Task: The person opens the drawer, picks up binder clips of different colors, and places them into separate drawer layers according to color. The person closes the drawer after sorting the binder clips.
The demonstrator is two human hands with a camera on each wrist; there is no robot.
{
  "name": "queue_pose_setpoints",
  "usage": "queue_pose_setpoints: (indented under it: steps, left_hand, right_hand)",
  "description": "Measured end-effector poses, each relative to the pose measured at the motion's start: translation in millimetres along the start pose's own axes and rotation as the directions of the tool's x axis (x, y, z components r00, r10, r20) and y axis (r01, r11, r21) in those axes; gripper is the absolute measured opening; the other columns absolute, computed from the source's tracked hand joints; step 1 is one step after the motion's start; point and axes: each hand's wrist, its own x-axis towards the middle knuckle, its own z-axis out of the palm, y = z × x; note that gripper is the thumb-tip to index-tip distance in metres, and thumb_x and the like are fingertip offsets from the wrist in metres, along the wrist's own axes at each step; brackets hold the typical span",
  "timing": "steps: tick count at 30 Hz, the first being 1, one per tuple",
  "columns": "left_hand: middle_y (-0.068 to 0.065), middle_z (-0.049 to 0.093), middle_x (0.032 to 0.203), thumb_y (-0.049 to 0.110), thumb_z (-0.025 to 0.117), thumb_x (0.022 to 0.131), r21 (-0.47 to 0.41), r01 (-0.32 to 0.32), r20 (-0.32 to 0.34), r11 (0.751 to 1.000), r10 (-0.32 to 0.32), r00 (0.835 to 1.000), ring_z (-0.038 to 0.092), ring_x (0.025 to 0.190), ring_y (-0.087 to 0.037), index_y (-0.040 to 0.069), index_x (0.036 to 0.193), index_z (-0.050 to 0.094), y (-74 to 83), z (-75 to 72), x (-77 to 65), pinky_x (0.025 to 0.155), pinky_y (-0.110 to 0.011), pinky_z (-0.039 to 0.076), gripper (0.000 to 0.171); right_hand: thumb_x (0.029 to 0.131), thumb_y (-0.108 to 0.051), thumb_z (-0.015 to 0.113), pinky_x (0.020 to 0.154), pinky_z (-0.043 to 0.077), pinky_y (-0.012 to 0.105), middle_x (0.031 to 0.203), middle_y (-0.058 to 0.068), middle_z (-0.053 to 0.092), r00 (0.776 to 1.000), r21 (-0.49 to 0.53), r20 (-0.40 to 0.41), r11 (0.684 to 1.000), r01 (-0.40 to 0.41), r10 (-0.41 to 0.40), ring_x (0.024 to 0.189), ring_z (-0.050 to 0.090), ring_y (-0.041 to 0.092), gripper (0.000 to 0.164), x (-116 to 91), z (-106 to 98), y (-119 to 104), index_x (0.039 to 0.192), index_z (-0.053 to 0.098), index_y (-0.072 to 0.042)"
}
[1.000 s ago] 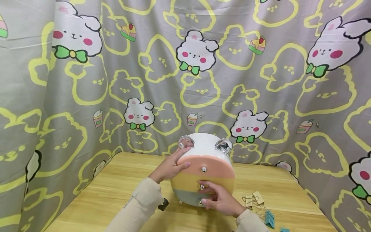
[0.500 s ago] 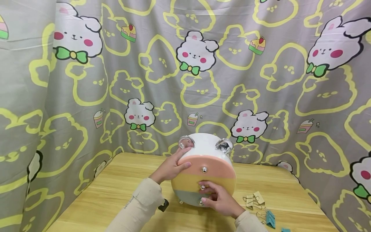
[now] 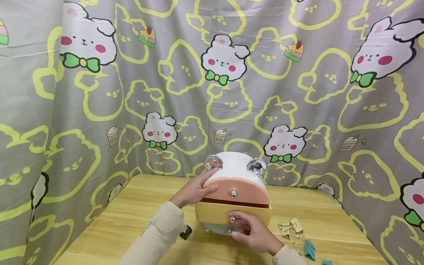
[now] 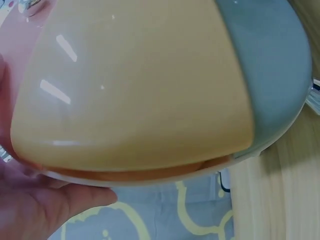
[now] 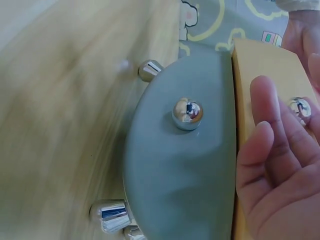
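Observation:
A small rounded drawer cabinet [image 3: 233,163] with a white body and shiny ear-shaped loops stands on the table. Its yellow middle drawer [image 3: 212,212] is pulled out a little, leaving a dark gap under the pink top drawer [image 3: 248,189]. The grey-blue bottom drawer [image 5: 180,165] is shut. My right hand [image 3: 256,232] holds the yellow drawer's silver knob [image 5: 300,111] between its fingers. My left hand [image 3: 193,188] rests on the cabinet's upper left, with fingers by the left ear and the thumb on the pink front.
To the right lie beige binder clips [image 3: 290,228] and a teal binder clip [image 3: 309,249]. A small black object [image 3: 186,232] sits by the left sleeve. Behind the wooden table [image 3: 132,206] hangs a patterned curtain [image 3: 185,103].
The yellow drawer has slid out toward me, opening a gap beneath the pink one. My right hand has come slightly nearer with its knob; my left hand stays put.

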Motion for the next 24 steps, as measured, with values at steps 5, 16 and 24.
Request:
queue_pose_setpoints:
  steps: [5,16,24]
  left_hand:
    - [-0.006,0.022,0.158,0.039,0.061,0.095,-0.008,0.029,0.012,1.000,-0.029,1.000,0.039,0.132,-0.034,0.028,0.153,0.031,1.6,-1.7,0.0,0.102,-0.056,0.033,0.065]
    - [-0.007,0.027,0.156,0.037,0.062,0.095,0.010,0.023,0.008,1.000,-0.023,1.000,0.037,0.134,-0.033,0.027,0.152,0.033,-0.6,-1.4,1.0,0.104,-0.055,0.031,0.065]
    - [-0.007,0.027,0.156,0.038,0.063,0.094,0.008,0.022,0.009,1.000,-0.022,1.000,0.036,0.134,-0.032,0.028,0.151,0.034,-1.5,-2.6,0.6,0.104,-0.055,0.031,0.065]
  right_hand:
    - [0.094,-0.014,0.065,0.066,0.054,0.031,0.112,0.024,0.065,0.999,-0.034,0.028,0.999,0.029,-0.028,0.086,0.067,0.016,0.048,-7,2,-3,0.138,0.048,-0.005]
    - [0.094,-0.010,0.064,0.064,0.055,0.030,0.118,0.011,0.066,0.989,-0.023,0.111,0.995,0.097,-0.094,0.081,0.067,0.010,0.047,-22,8,-15,0.138,0.047,-0.004]
    - [0.094,-0.002,0.060,0.063,0.053,0.028,0.122,0.007,0.065,0.985,0.085,0.167,0.996,0.027,-0.041,0.086,0.067,0.011,0.047,-32,11,-22,0.139,0.045,-0.002]
